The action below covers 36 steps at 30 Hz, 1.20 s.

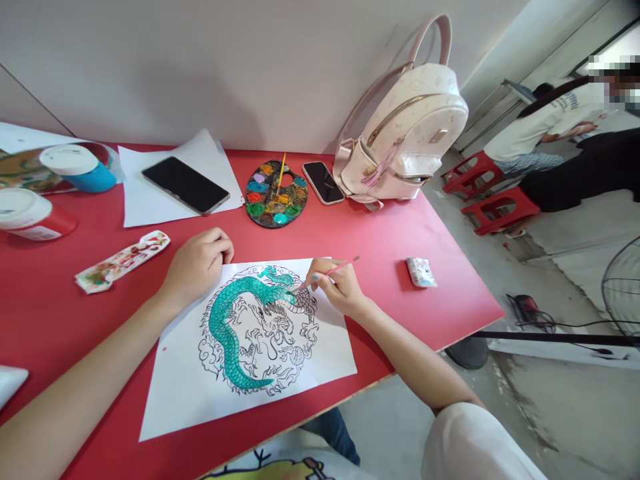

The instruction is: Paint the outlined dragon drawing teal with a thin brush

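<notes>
A sheet of white paper with a printed dragon drawing lies on the red table, much of the dragon's body coloured teal. My right hand pinches a thin paintbrush, its tip at the teal part near the drawing's upper right. Resting on the table at the sheet's upper left corner is my left hand, its fingers curled under; whatever may be in them is hidden. Beyond the sheet lies a paint palette with many colours and a second brush across it.
A black phone lies on white paper, another phone beside a pale backpack. A paint-stained strip and jars are at left, a small crumpled packet at right. Other people sit on red stools.
</notes>
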Each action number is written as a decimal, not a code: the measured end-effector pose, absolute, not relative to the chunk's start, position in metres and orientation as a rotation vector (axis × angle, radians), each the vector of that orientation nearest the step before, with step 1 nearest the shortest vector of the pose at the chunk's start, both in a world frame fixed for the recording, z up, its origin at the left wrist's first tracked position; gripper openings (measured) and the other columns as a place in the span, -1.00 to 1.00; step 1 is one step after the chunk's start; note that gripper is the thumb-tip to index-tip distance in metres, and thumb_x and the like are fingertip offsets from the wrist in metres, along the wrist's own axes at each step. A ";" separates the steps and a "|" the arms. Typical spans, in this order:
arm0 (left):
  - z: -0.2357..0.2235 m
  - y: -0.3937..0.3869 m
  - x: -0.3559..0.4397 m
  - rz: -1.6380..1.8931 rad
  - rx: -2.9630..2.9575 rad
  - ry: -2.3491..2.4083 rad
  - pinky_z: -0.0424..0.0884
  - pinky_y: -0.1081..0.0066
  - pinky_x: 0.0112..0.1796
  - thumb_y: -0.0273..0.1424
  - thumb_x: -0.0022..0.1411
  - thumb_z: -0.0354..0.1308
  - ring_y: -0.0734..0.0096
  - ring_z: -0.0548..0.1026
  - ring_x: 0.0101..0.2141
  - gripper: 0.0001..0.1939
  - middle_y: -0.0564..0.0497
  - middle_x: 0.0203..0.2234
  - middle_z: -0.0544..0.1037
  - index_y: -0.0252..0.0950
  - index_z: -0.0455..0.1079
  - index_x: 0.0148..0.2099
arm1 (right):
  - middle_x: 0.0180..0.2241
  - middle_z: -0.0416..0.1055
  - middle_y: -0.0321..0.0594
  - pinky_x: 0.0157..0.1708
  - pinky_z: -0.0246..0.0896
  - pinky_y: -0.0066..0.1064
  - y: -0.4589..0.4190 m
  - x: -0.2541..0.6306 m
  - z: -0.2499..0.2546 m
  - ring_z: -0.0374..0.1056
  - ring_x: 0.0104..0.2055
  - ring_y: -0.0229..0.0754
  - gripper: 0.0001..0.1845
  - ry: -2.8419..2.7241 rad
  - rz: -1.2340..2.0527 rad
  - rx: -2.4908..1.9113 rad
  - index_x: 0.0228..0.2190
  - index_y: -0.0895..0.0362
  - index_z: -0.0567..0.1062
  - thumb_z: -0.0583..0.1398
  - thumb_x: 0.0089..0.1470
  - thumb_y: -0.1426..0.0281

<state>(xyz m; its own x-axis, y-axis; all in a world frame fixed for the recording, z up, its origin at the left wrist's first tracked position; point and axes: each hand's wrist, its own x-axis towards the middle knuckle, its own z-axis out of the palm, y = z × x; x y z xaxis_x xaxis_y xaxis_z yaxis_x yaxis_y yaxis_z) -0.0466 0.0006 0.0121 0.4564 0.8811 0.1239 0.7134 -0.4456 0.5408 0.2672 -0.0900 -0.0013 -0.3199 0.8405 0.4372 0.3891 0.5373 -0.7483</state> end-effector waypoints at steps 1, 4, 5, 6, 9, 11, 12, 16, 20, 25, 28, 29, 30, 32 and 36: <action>0.012 0.000 -0.047 0.548 2.299 1.340 0.29 0.15 -0.20 -0.53 0.29 -0.03 0.15 0.48 -0.24 -0.76 -0.07 -0.27 0.54 -0.16 0.25 -0.42 | -0.52 0.52 -0.22 -0.35 0.37 -0.34 -0.090 0.267 -0.002 0.40 -0.53 -0.22 -0.15 -1.913 0.665 -1.024 -0.41 0.08 0.65 -0.07 0.68 -0.14; 0.012 0.000 -0.046 0.541 2.301 1.350 0.29 0.16 -0.20 -0.55 0.30 -0.03 0.16 0.50 -0.23 -0.75 -0.07 -0.26 0.55 -0.16 0.26 -0.41 | -0.52 0.54 -0.20 -0.34 0.40 -0.33 -0.089 0.268 -0.003 0.42 -0.52 -0.20 -0.14 -1.909 0.683 -1.031 -0.41 0.08 0.66 -0.07 0.68 -0.15; 0.013 0.000 -0.046 0.542 2.303 1.354 0.29 0.17 -0.21 -0.56 0.30 -0.03 0.16 0.50 -0.23 -0.74 -0.06 -0.26 0.55 -0.16 0.26 -0.41 | -0.50 0.56 -0.18 -0.33 0.42 -0.32 -0.089 0.268 -0.004 0.44 -0.50 -0.18 -0.15 -1.912 0.689 -1.011 -0.39 0.08 0.67 -0.06 0.67 -0.16; 0.013 0.000 -0.046 0.543 2.306 1.356 0.29 0.17 -0.21 -0.56 0.30 -0.03 0.16 0.50 -0.23 -0.74 -0.06 -0.27 0.55 -0.16 0.26 -0.42 | -0.48 0.58 -0.16 -0.31 0.45 -0.31 -0.088 0.268 -0.005 0.47 -0.48 -0.17 -0.16 -1.914 0.694 -0.989 -0.37 0.08 0.69 -0.05 0.67 -0.16; 0.013 0.000 -0.046 0.541 2.315 1.347 0.29 0.17 -0.21 -0.56 0.31 -0.04 0.16 0.50 -0.23 -0.73 -0.06 -0.27 0.54 -0.16 0.26 -0.42 | -0.46 0.60 -0.15 -0.29 0.48 -0.30 -0.087 0.268 -0.006 0.50 -0.45 -0.15 -0.20 -1.910 0.681 -0.947 -0.36 0.08 0.70 -0.01 0.67 -0.13; 0.012 0.001 -0.046 0.543 2.312 1.341 0.29 0.17 -0.21 -0.54 0.30 -0.04 0.16 0.50 -0.24 -0.74 -0.07 -0.27 0.54 -0.16 0.26 -0.42 | -0.49 0.58 -0.17 -0.32 0.46 -0.33 -0.087 0.269 -0.007 0.49 -0.47 -0.17 -0.21 -1.900 0.664 -0.948 -0.39 0.09 0.69 0.00 0.68 -0.10; 0.012 0.001 -0.046 0.547 2.310 1.338 0.29 0.16 -0.21 -0.53 0.30 -0.04 0.15 0.50 -0.24 -0.75 -0.07 -0.27 0.54 -0.15 0.26 -0.41 | -0.51 0.56 -0.18 -0.34 0.45 -0.34 -0.087 0.269 -0.007 0.47 -0.49 -0.18 -0.20 -1.897 0.658 -0.955 -0.40 0.09 0.68 0.00 0.69 -0.09; 0.012 0.001 -0.047 0.551 2.312 1.327 0.30 0.15 -0.21 -0.51 0.28 -0.01 0.14 0.49 -0.25 -0.78 -0.07 -0.27 0.55 -0.15 0.26 -0.42 | -0.47 0.60 -0.11 -0.33 0.48 -0.31 -0.088 0.271 -0.010 0.52 -0.45 -0.14 -0.17 -1.933 0.661 -0.987 -0.36 0.10 0.72 -0.03 0.68 -0.12; 0.013 0.001 -0.046 0.546 2.309 1.343 0.28 0.15 -0.22 -0.51 0.29 -0.02 0.15 0.49 -0.24 -0.77 -0.08 -0.27 0.55 -0.15 0.25 -0.42 | -0.45 0.63 -0.07 -0.32 0.51 -0.29 -0.088 0.269 -0.011 0.55 -0.42 -0.10 -0.17 -1.961 0.672 -0.982 -0.34 0.10 0.73 -0.03 0.67 -0.13; 0.012 0.001 -0.046 0.544 2.306 1.340 0.28 0.15 -0.20 -0.51 0.30 -0.03 0.15 0.48 -0.24 -0.77 -0.08 -0.26 0.53 -0.15 0.25 -0.41 | -0.49 0.58 -0.15 -0.37 0.46 -0.35 -0.088 0.268 -0.008 0.47 -0.50 -0.19 -0.17 -1.894 0.671 -0.983 -0.38 0.09 0.72 -0.02 0.67 -0.13; 0.012 0.001 -0.046 0.533 2.308 1.345 0.27 0.15 -0.20 -0.52 0.30 -0.04 0.14 0.48 -0.23 -0.76 -0.08 -0.27 0.52 -0.15 0.24 -0.41 | -0.48 0.59 -0.15 -0.37 0.45 -0.34 -0.088 0.269 -0.007 0.47 -0.49 -0.18 -0.18 -1.912 0.668 -0.964 -0.38 0.08 0.71 -0.01 0.67 -0.13; 0.012 0.001 -0.046 0.531 2.307 1.348 0.27 0.15 -0.20 -0.52 0.31 -0.05 0.14 0.48 -0.23 -0.76 -0.08 -0.26 0.52 -0.15 0.25 -0.41 | -0.49 0.58 -0.16 -0.38 0.42 -0.34 -0.088 0.269 -0.007 0.45 -0.50 -0.19 -0.18 -1.911 0.673 -0.958 -0.40 0.09 0.70 -0.01 0.68 -0.12; 0.012 0.001 -0.046 0.530 2.305 1.350 0.28 0.16 -0.20 -0.52 0.31 -0.05 0.15 0.48 -0.23 -0.76 -0.08 -0.26 0.52 -0.15 0.25 -0.41 | -0.51 0.56 -0.18 -0.40 0.40 -0.36 -0.088 0.270 -0.007 0.43 -0.52 -0.21 -0.18 -1.906 0.681 -0.953 -0.42 0.09 0.68 -0.01 0.68 -0.10; 0.012 0.000 -0.046 0.525 2.303 1.349 0.28 0.16 -0.20 -0.52 0.30 -0.05 0.15 0.48 -0.23 -0.76 -0.08 -0.25 0.53 -0.16 0.26 -0.40 | -0.53 0.53 -0.21 -0.41 0.37 -0.38 -0.088 0.271 -0.008 0.41 -0.54 -0.23 -0.17 -1.894 0.696 -0.958 -0.45 0.08 0.66 -0.01 0.69 -0.09; 0.012 0.000 -0.046 0.526 2.300 1.360 0.27 0.15 -0.20 -0.51 0.31 -0.05 0.14 0.47 -0.23 -0.76 -0.09 -0.25 0.53 -0.16 0.24 -0.41 | -0.52 0.53 -0.21 -0.39 0.39 -0.37 -0.088 0.271 -0.006 0.44 -0.51 -0.22 -0.15 -1.910 0.682 -0.987 -0.39 0.09 0.69 -0.04 0.67 -0.15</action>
